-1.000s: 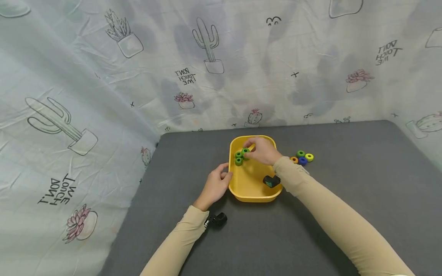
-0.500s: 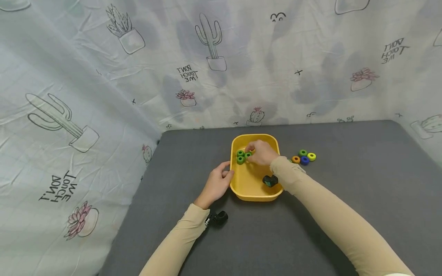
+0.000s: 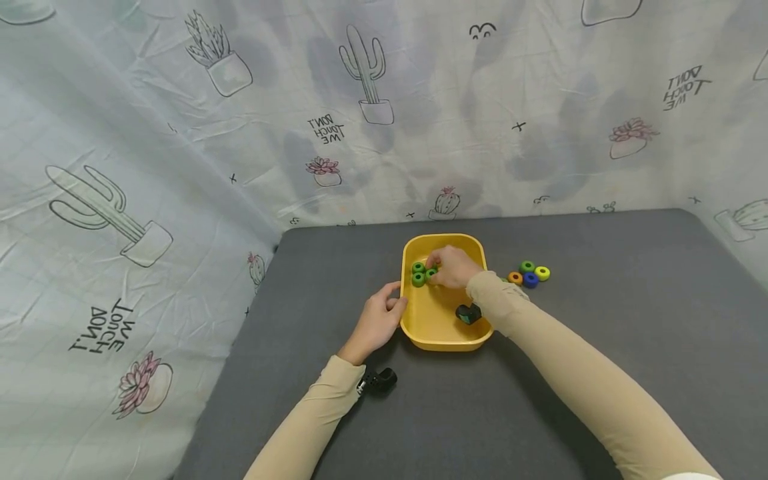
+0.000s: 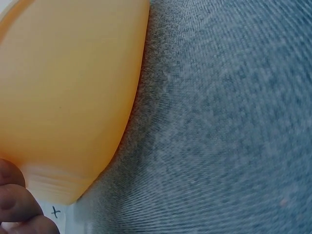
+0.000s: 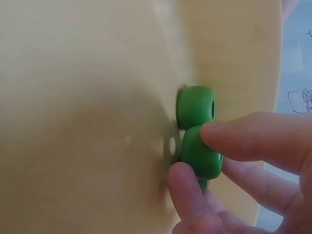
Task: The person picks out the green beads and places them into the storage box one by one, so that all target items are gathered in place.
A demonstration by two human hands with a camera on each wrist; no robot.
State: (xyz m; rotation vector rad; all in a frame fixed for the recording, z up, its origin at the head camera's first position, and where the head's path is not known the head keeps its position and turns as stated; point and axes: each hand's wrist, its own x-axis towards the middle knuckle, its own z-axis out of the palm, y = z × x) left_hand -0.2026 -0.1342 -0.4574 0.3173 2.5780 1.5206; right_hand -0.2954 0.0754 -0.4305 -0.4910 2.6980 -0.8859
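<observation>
Inside the yellow tray (image 3: 441, 330), at its far left corner, the right hand (image 3: 453, 267) pinches a green ring (image 5: 200, 153) between thumb and fingers (image 5: 253, 139); the right wrist view shows the fingertips curled around its rim, with the ring touching the tray floor. Just beside it lie more green rings (image 3: 418, 273), one of them touching the held ring in the close view (image 5: 196, 107). The sleeve of the right arm crosses the tray's right rim, and a small black wrist camera (image 3: 469, 313) hangs under that arm over the tray.

At the tray's left wall, the left hand (image 3: 377, 323) rests against the outside, fingers (image 4: 14, 202) loosely curled with the tips touching the yellow plastic; they press it rather than wrap it.

On the grey desk (image 3: 600, 347), to the right of the tray and apart from it, sits a small cluster: an orange ring (image 3: 515, 278), a blue ring (image 3: 531, 280), a green ring (image 3: 527, 267) and a yellow-green ring (image 3: 543, 273), close together. Behind the desk hangs a pale cloth (image 3: 180, 133) printed with cacti and potted plants.
</observation>
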